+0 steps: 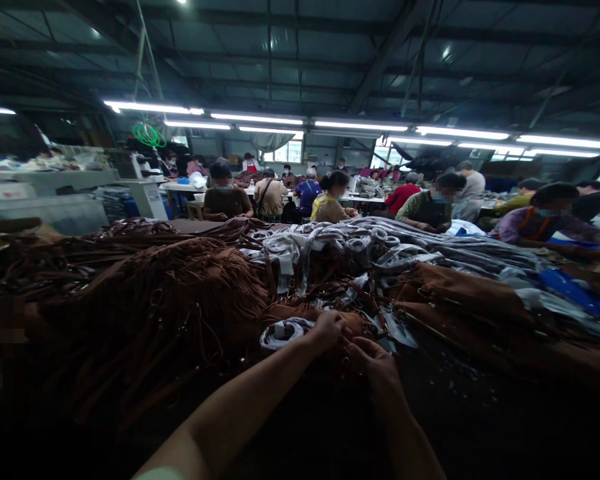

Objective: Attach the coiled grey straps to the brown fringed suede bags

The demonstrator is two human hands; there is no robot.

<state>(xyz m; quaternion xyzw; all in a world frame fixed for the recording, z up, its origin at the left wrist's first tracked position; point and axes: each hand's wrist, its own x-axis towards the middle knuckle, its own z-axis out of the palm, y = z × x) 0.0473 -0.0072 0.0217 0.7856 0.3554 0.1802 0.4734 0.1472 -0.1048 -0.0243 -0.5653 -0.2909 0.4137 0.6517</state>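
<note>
Forearms (250, 397) end in hands (329, 330) beside dull brown material (294, 311).

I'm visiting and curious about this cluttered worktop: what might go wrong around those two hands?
The pale coil beside the left hand might get knocked aside. The heaped brown fringe on the left could tangle or snag. Small pale bits scattered on the dark worktop, beyond the right hand, might get lost.

Lit tube lights (361, 125), hanging green coil (149, 135), co-workers (229, 201), translucent bin (70, 213)
</note>
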